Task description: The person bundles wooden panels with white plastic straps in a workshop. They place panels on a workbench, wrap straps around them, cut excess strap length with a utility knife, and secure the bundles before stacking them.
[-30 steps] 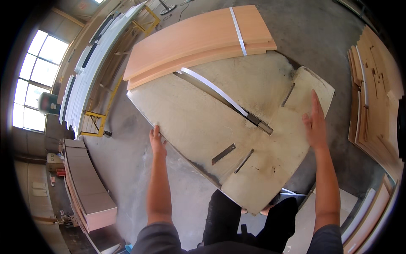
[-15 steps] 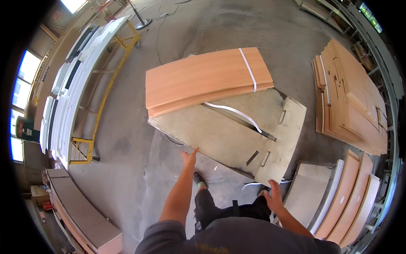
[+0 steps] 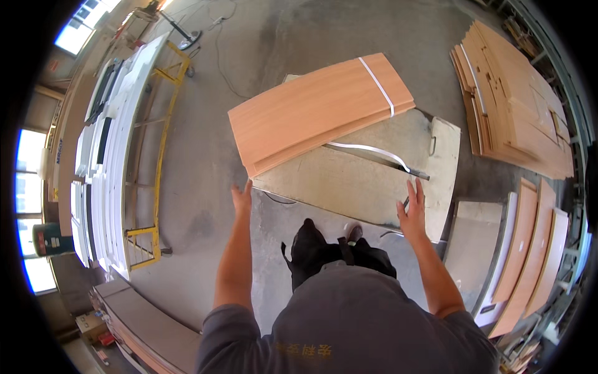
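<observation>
A stack of light-brown curved wood panels (image 3: 317, 112) lies across a worn beige worktable (image 3: 349, 181). One white strap (image 3: 377, 86) runs around the right part of the stack. A loose length of white strap (image 3: 374, 150) curves over the tabletop and ends at a dark slot. My left hand (image 3: 242, 201) is at the near left corner of the stack and tabletop, fingers apart; whether it touches cannot be made out. My right hand (image 3: 412, 209) is spread over the near edge of the worktable, holding nothing, close to a short dark slot.
A yellow-framed cart (image 3: 161, 143) loaded with white boards stands on the left. Tall brown sheets (image 3: 511, 106) are stacked at the far right, with curved panels (image 3: 520, 249) leaning below them. A long grey-topped stack (image 3: 143, 324) lies at the lower left. A cable crosses the floor beyond.
My left hand has gone left along the table edge to the stack's corner. My right hand has moved from the near right corner up over the tabletop. The view has shifted.
</observation>
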The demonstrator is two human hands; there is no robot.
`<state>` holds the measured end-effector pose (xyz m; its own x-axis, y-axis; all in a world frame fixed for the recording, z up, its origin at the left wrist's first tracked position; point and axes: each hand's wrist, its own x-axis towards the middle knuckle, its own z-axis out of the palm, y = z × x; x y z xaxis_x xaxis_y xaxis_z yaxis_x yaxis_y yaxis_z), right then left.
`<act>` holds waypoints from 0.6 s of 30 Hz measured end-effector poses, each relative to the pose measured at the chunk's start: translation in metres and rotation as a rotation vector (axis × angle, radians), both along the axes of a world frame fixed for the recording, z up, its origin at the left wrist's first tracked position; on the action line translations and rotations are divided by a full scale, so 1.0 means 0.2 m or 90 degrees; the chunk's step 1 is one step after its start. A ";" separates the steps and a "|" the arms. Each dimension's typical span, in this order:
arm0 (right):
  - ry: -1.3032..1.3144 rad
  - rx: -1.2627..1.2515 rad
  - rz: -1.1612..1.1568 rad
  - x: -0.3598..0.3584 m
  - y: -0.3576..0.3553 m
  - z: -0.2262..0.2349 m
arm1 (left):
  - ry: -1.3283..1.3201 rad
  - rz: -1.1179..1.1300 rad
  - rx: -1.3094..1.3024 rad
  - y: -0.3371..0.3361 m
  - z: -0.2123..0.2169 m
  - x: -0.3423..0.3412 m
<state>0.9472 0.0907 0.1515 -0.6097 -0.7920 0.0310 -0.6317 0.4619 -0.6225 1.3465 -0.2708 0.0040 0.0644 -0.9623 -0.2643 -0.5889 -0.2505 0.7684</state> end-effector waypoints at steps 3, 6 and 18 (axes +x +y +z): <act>-0.001 -0.002 -0.074 -0.02 -0.15 0.05 | 0.019 0.017 0.057 -0.44 -0.02 -0.06; 0.001 0.055 -0.135 0.08 -0.14 -0.01 | 0.109 0.006 0.181 -0.85 -0.08 -0.14; -0.156 0.291 -0.305 0.79 -0.26 -0.08 | 0.429 -0.111 0.466 -1.19 -0.16 -0.26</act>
